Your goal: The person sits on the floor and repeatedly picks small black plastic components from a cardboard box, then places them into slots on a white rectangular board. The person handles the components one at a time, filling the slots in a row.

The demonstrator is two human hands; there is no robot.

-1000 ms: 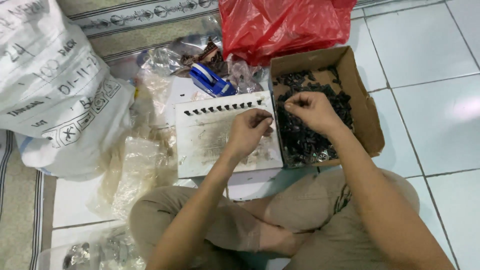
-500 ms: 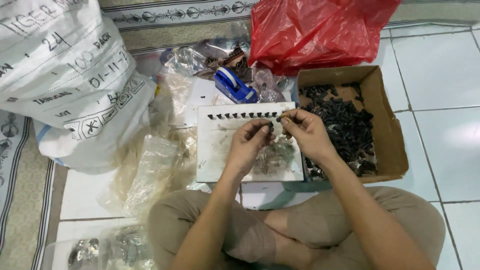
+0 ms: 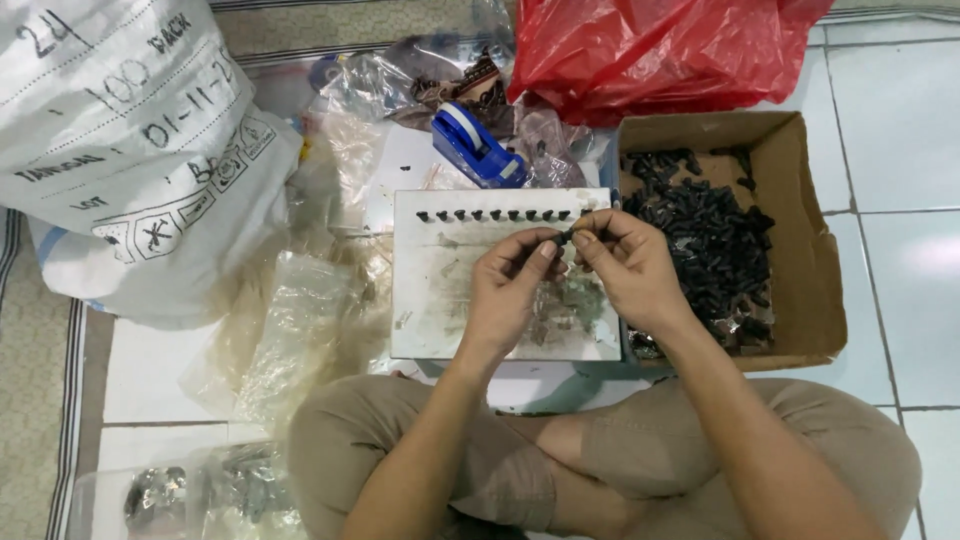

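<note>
Fingers (image 3: 548,246) of both hands pinched on small black part (image 3: 566,236), dark, stubby, above white board (image 3: 420,300).

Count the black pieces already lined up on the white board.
9 black pieces, in one row along the top edge of the white board. More may be hidden behind the right hand, which holds another piece.

A pale tiled floor (image 3: 900,130) carries everything, with a striped mat (image 3: 40,400) along the left edge of the frame. At upper left lies a big white woven sack (image 3: 130,150); at upper middle are crumpled clear plastic bags (image 3: 300,330), a blue tape dispenser (image 3: 475,145) and a red plastic bag (image 3: 650,50). In the centre sits a white board (image 3: 450,290) holding a row of small dark pieces, and at right an open cardboard box (image 3: 800,270) of black parts.
</note>
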